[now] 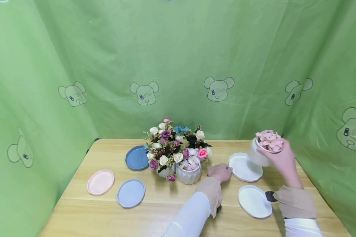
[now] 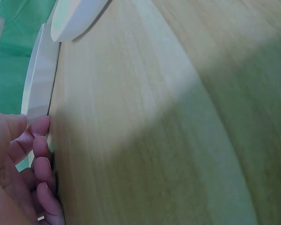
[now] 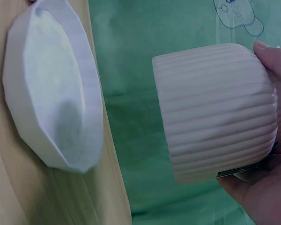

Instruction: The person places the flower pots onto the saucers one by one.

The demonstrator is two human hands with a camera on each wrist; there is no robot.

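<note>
My right hand (image 1: 281,159) grips a white ribbed flowerpot (image 3: 220,112) near its rim. Pink artificial flowers (image 1: 270,141) fill the pot, which is tilted and held up off the table. Below it and to its left lies a white faceted saucer (image 1: 244,168), its shallow rim visible in the right wrist view. At that saucer's left edge, my left hand (image 1: 220,172) pinches the rim between thumb and index finger; the other fingers are curled, as the left wrist view shows. A second white saucer (image 1: 255,201) lies nearer, between the two forearms.
Left of my left hand stand a white faceted pot (image 1: 189,176) of flowers and a taller arrangement (image 1: 163,144). Farther left lie a dark blue saucer (image 1: 137,158), a pink saucer (image 1: 101,182) and a grey-blue saucer (image 1: 131,193). Green curtains (image 1: 178,49) enclose the wooden table (image 1: 86,217).
</note>
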